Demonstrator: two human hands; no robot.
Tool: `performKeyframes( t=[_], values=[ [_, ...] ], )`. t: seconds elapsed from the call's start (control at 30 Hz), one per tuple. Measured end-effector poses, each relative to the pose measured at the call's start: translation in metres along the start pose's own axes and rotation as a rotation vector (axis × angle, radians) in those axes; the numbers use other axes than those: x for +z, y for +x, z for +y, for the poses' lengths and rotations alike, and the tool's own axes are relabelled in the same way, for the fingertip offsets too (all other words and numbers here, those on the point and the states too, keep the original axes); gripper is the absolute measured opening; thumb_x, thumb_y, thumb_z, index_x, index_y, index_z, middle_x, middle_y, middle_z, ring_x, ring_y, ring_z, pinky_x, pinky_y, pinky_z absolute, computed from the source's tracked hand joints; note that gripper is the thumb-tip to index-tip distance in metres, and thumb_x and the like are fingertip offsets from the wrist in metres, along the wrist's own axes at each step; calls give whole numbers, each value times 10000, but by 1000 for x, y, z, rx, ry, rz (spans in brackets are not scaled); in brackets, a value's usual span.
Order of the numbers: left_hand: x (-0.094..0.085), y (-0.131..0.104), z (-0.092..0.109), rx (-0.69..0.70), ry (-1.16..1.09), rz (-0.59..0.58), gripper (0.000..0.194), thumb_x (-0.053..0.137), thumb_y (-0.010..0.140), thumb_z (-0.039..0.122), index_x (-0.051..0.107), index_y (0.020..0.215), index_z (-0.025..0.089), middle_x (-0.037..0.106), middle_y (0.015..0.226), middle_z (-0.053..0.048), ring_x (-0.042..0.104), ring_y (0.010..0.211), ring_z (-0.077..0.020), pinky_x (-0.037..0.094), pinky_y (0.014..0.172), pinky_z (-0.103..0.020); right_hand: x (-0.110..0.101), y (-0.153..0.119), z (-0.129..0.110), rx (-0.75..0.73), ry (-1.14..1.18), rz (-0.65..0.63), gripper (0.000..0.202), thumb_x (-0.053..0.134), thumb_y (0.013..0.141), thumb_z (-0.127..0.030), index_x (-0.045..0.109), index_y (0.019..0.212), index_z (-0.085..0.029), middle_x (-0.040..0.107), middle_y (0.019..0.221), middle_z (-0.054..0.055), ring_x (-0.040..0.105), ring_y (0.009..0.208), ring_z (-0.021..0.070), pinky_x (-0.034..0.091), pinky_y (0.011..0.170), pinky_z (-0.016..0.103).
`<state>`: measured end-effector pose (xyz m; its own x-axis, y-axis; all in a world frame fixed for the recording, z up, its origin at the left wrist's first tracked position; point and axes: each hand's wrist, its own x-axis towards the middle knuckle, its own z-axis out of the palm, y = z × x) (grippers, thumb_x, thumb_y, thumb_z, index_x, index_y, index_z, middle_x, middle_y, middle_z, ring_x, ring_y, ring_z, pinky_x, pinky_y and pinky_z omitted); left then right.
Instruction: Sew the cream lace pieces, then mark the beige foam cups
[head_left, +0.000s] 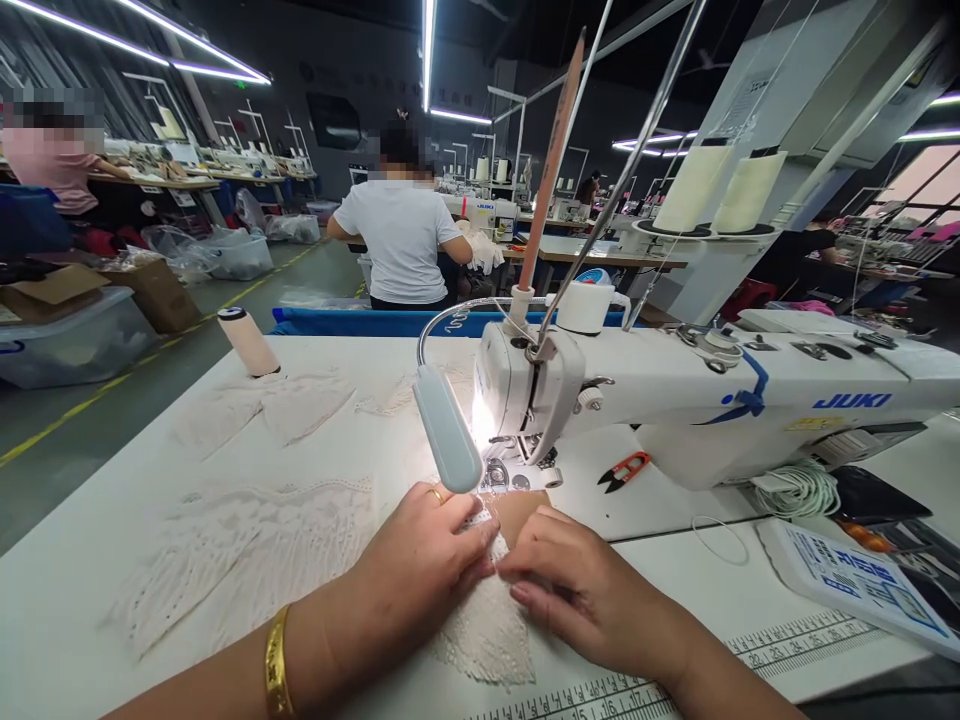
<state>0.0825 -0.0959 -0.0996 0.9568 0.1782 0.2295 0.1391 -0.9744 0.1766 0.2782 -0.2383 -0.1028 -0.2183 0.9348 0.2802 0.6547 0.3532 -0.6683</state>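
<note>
The left hand's (427, 545) fingers are bent close together, thumb and fingers shut over the upper left edge of a cream lace piece (491, 635). The right hand's (592, 590) thumb and forefinger stand narrow at the lace's right edge; I cannot tell whether they grip it or only touch. The lace lies on the white table (112, 500) between the hands, its fringed end spreading toward six o'clock. A flat brown piece (526, 508) shows between the hands, at one o'clock from the fingertips.

Clock directions run from the hands, twelve being straight ahead. The needle end of a white sewing machine (525, 390) stands near twelve, its arm stretching off toward two — a grey lamp (448, 430) hangs before it, just beyond the left hand. Orange-handled snips (625, 472) lie at two, under the machine arm. A printed measuring scale (600, 697) crosses the table at five, and a white box with blue print (862, 585) sits at three. More lace (255, 550) spreads at nine, with smaller lace panels (300, 405) at ten. A peach thread spool (247, 342) stands between ten and eleven. Farther out, just left of twelve, a co-worker in a white shirt (405, 240) sits facing away.
</note>
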Motion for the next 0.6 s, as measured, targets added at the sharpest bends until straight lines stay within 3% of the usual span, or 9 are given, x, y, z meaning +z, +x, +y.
performKeyframes(
  t=[0.17, 0.43, 0.6],
  values=[
    [-2, 0, 1, 1, 14, 26, 145, 536, 1023, 215, 636, 919, 202, 654, 893, -55, 532, 772, -230, 350, 649, -361, 6, 1, 1, -38, -155, 46, 223, 485, 1062, -167, 700, 1086, -217, 616, 904, 47, 516, 866, 209, 477, 774, 353],
    [-8, 3, -8, -97, -72, -66, 79, 566, 999, 181, 608, 933, 193, 697, 1001, -65, 611, 931, -274, 466, 767, -402, 16, 7, 6, -60, -208, 113, 206, 484, 1032, -135, 656, 1117, -212, 615, 922, 53, 512, 879, 229, 487, 804, 396],
    [-10, 5, -21, -84, -97, 87, 47, 610, 981, 213, 654, 996, 223, 718, 1018, -61, 647, 1024, -284, 508, 894, -428, 18, 14, 5, 15, -211, 123, 195, 491, 1001, -114, 627, 1102, -211, 592, 965, 63, 494, 903, 241, 483, 780, 395]
  ],
)
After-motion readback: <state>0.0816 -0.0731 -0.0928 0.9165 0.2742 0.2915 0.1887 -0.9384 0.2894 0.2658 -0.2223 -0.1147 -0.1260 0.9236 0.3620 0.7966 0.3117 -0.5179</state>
